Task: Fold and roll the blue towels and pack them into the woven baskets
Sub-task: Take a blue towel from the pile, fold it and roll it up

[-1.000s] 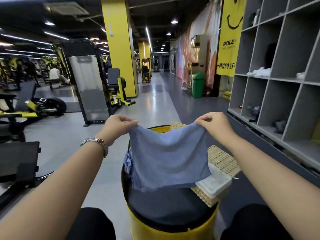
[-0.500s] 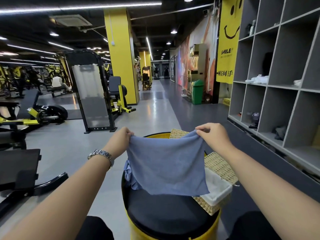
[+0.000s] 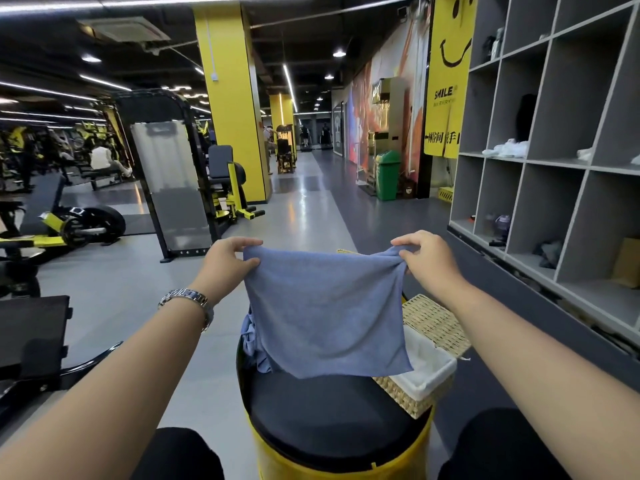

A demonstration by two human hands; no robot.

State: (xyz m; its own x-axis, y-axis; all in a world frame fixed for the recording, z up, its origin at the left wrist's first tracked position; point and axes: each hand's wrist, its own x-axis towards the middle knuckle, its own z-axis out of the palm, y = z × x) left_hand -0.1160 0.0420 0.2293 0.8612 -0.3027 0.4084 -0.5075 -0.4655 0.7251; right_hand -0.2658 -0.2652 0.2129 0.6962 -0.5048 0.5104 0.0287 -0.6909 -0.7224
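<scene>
Stool: round black-cushioned yellow stool (image 3: 332, 420), bottom centre.
Basket: rectangular woven basket with white liner (image 3: 424, 370) on stool's right edge; contents hidden.
Towel: blue square towel (image 3: 325, 310) hangs mid-frame above stool.
Hands: left hand (image 3: 228, 261) and right hand (image 3: 427, 258) pinch its top corners.
Room: grey floor (image 3: 304, 202) beyond.

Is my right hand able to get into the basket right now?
Probably not yet: the right hand pinches the towel, though the basket sits open just below.

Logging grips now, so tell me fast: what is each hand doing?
Left hand: pinches the towel at its top corner.
Right hand: pinches the other top corner.
</scene>
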